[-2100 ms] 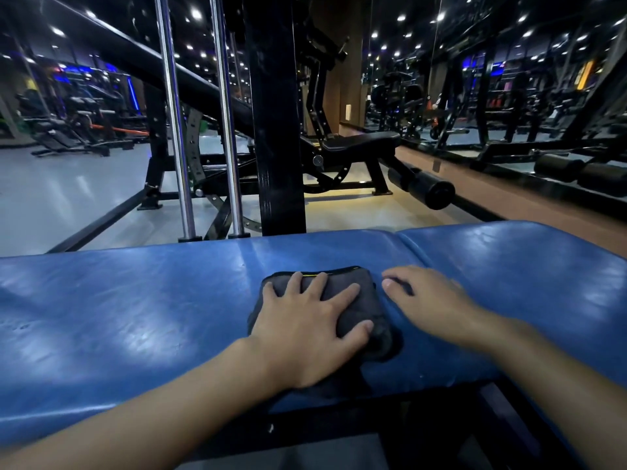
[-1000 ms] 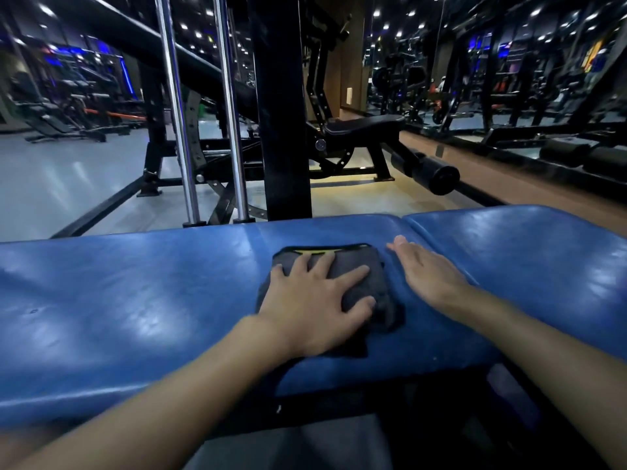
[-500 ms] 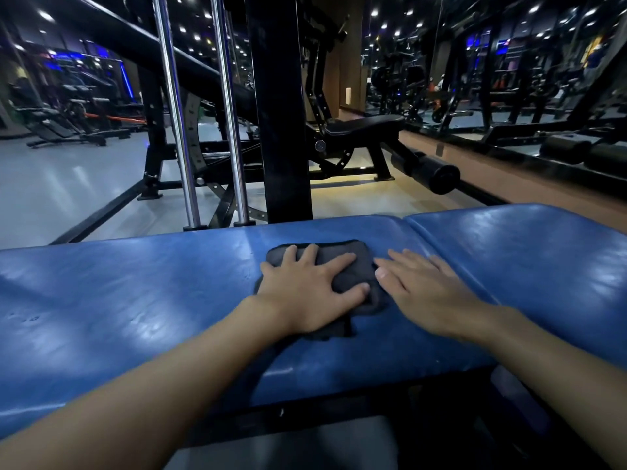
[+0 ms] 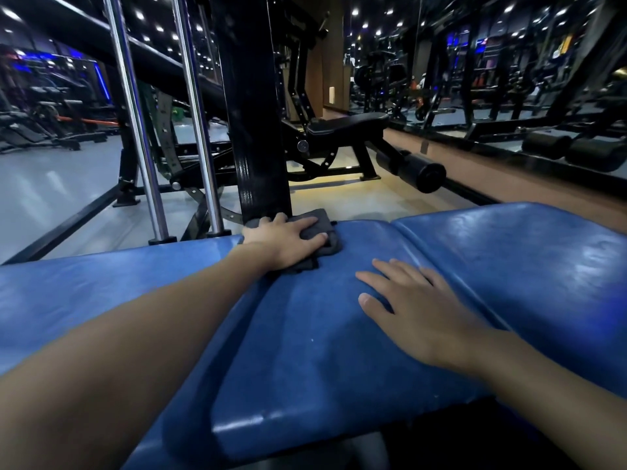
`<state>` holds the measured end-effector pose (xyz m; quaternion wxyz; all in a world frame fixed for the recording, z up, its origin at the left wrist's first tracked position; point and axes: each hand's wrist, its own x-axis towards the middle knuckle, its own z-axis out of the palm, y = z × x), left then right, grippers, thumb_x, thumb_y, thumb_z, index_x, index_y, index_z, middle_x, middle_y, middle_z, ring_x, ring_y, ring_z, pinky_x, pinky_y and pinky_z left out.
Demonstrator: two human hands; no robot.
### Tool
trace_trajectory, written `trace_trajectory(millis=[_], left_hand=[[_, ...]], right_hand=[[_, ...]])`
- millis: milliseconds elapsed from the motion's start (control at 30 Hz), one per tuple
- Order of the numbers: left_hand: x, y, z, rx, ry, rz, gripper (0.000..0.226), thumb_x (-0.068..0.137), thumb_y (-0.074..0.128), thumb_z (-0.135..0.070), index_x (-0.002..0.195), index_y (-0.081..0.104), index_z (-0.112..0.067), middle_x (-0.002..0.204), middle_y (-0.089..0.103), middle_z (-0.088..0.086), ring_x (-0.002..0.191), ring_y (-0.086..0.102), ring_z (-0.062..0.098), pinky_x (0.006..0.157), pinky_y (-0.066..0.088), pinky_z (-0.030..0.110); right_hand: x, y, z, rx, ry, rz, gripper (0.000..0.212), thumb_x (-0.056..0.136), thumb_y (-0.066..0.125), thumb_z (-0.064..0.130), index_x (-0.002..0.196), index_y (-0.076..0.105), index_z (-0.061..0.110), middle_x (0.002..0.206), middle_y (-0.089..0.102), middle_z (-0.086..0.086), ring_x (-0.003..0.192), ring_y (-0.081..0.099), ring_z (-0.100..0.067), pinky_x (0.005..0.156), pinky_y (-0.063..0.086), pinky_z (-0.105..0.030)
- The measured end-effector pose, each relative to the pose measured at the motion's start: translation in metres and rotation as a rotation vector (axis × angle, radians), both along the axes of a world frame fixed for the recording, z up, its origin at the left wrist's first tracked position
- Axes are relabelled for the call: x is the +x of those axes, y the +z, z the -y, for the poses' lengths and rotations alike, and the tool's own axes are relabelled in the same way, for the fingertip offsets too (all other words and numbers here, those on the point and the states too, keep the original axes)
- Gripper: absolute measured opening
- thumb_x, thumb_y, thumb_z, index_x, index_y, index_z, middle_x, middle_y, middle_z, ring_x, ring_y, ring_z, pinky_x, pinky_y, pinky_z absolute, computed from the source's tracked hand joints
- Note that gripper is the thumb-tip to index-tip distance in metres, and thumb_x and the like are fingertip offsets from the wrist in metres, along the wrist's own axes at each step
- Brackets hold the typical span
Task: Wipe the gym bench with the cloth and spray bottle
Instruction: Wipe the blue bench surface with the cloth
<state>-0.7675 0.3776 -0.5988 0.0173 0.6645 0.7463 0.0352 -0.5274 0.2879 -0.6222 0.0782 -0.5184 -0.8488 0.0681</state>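
A blue padded gym bench (image 4: 305, 351) fills the lower half of the head view, with a seam between its two pads at the right. A folded dark grey cloth (image 4: 320, 228) lies at the bench's far edge. My left hand (image 4: 285, 240) presses flat on the cloth, fingers spread, with part of the cloth hanging over the edge. My right hand (image 4: 414, 307) rests flat on the bare pad, nearer to me and right of the cloth, fingers straight. No spray bottle is in view.
A thick black upright post (image 4: 258, 130) stands just beyond the cloth. Two chrome guide rods (image 4: 142, 130) rise to its left. A black bench (image 4: 346, 123) and a foam roller pad (image 4: 420, 174) stand behind on the pale floor.
My left hand has pushed the cloth away from me to the bench's far edge. My right hand has stayed flat on the pad, now nearer to me than the cloth.
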Motion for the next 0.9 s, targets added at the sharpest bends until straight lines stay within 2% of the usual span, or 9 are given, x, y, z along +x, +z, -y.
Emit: trace_trajectory(millis=[167,367,433,533,667,767,900], left_hand=[[0.007,-0.003,0.046,0.002,-0.062,-0.005,0.064,0.086,0.022,-0.085,0.146,0.021,-0.065,0.166,0.02,-0.003,0.152,0.016,0.031,0.112,0.019,0.064],[0.028,-0.006,0.152,0.049,-0.142,-0.041,0.062,0.089,0.023,-0.081,0.148,0.019,-0.063,0.165,0.02,-0.002,0.151,0.014,0.026,0.113,0.023,0.058],[0.035,-0.008,0.187,0.046,-0.15,-0.056,0.066,0.087,0.019,-0.083,0.149,0.014,-0.062,0.167,0.016,-0.001,0.153,0.01,0.027,0.115,0.021,0.057],[0.043,-0.009,0.224,0.057,-0.143,-0.073,0.08,0.072,0.002,-0.085,0.149,0.005,-0.062,0.167,0.011,-0.001,0.153,0.006,0.029,0.115,0.019,0.058],[0.046,-0.006,0.23,0.094,-0.117,-0.034,0.082,0.071,0.0,-0.085,0.148,0.003,-0.058,0.165,0.012,-0.002,0.153,0.005,0.027,0.115,0.015,0.062],[0.042,-0.01,0.21,0.073,-0.119,-0.061,0.087,0.068,0.0,-0.087,0.15,0.009,-0.058,0.163,0.022,-0.002,0.151,0.012,0.027,0.113,0.021,0.058],[0.024,-0.006,0.164,0.068,-0.104,-0.042,0.083,0.072,0.008,-0.09,0.149,0.019,-0.06,0.158,0.032,-0.003,0.147,0.024,0.027,0.112,0.029,0.054]], right_hand=[[-0.001,0.001,0.0,-0.044,-0.023,-0.064,0.053,0.101,0.014,0.055,0.152,0.025,0.045,0.164,0.009,0.018,0.15,-0.002,-0.003,0.122,-0.002,-0.038],[-0.001,0.007,0.005,-0.04,-0.033,-0.114,0.049,0.105,0.016,0.046,0.15,0.036,0.039,0.163,0.021,0.013,0.15,0.009,-0.006,0.122,0.004,-0.037],[0.0,0.008,0.007,-0.035,-0.026,-0.105,0.05,0.105,0.015,0.047,0.149,0.037,0.037,0.162,0.023,0.011,0.15,0.011,-0.007,0.122,0.005,-0.038],[-0.001,0.012,0.012,-0.039,-0.029,-0.07,0.052,0.104,0.013,0.05,0.148,0.039,0.038,0.162,0.024,0.01,0.151,0.011,-0.008,0.122,0.001,-0.042],[-0.003,0.018,0.016,0.041,-0.02,-0.106,0.05,0.103,0.013,0.05,0.138,0.048,0.041,0.158,0.032,0.011,0.15,0.013,-0.009,0.121,-0.003,-0.046],[-0.005,0.019,0.016,0.037,-0.017,-0.153,0.055,0.101,0.013,0.054,0.146,0.04,0.041,0.16,0.027,0.013,0.15,0.01,-0.008,0.122,-0.001,-0.044],[-0.006,0.01,0.012,-0.076,-0.003,-0.013,0.058,0.099,0.01,0.059,0.154,0.02,0.042,0.165,0.008,0.014,0.151,-0.004,-0.008,0.122,-0.006,-0.046]])
